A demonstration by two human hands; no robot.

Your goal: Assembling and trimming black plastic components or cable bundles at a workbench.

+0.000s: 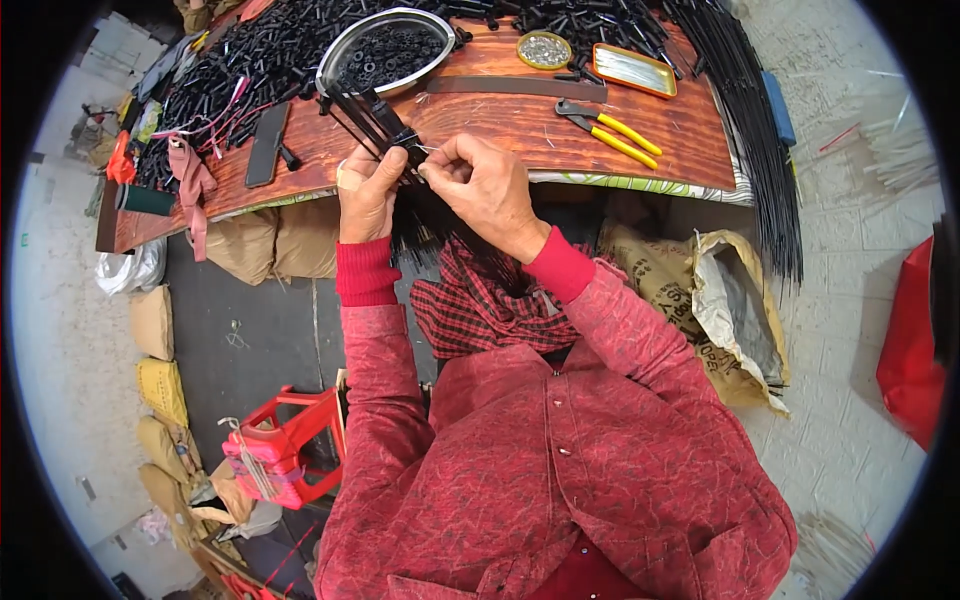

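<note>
My left hand (366, 198), a pale bandage on its thumb side, is closed around a bundle of thin black rods (372, 122) just off the table's near edge. The rods' upper ends spread toward the metal bowl, and many thin black strands (428, 228) hang below over my lap. Pressed close against the bundle from the right, my right hand (488, 192) has thumb and forefinger pinched together. A thin pale strand (424, 149) shows at those fingertips; its far end is hidden by the fingers and the rods.
On the wooden table (480, 120) lie a bowl (322, 75) of black rings, yellow-handled cutters (625, 145), a phone (267, 145), a flat bar (515, 88), a round tin (545, 50) and a tray (635, 72). Black strands (745, 130) droop off the right edge. A sack (735, 300) stands below.
</note>
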